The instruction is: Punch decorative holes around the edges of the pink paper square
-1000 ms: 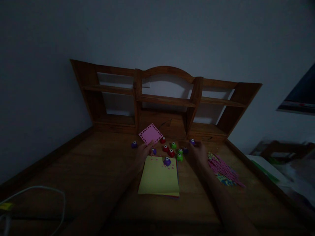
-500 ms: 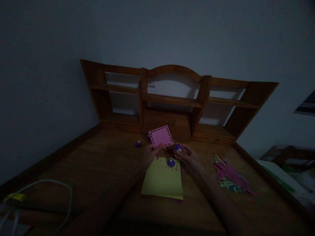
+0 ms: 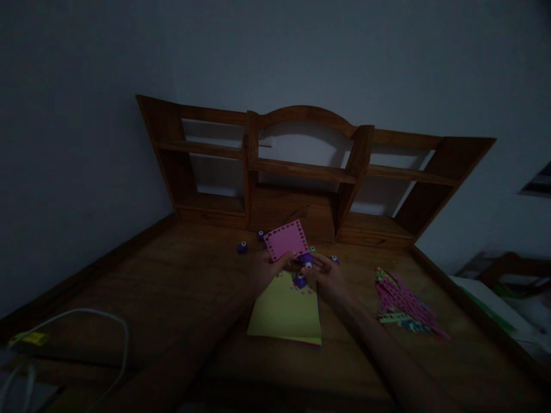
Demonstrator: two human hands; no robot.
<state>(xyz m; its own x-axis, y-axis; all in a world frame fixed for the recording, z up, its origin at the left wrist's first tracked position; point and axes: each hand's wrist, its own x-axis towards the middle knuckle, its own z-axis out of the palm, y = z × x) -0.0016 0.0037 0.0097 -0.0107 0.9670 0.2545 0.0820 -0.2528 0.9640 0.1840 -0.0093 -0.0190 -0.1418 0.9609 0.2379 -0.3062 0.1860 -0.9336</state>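
My left hand (image 3: 267,272) pinches the lower edge of a square of pink paper (image 3: 286,241), which has small punched shapes along its edges. In my right hand (image 3: 328,276) is a purple craft paper punch (image 3: 306,260) with a white button, held at the paper's lower right edge. Whether the paper sits in its slot, I cannot tell. Another purple punch (image 3: 300,280) stands below on a stack of yellow paper (image 3: 286,312), with tiny pink cut-outs (image 3: 306,291) scattered around it.
Toward the back left stand two more punches, one purple punch (image 3: 242,247) nearer and another punch (image 3: 260,235) behind. A further punch (image 3: 334,260) is beyond my right hand. Punched paper strips (image 3: 407,301) lie right. A wooden shelf (image 3: 297,201) borders the back; a white cable (image 3: 123,324) curves left.
My right hand has moved left and brought the purple punch up to the pink paper's edge. The paper has shifted slightly right and tilted a little differently.
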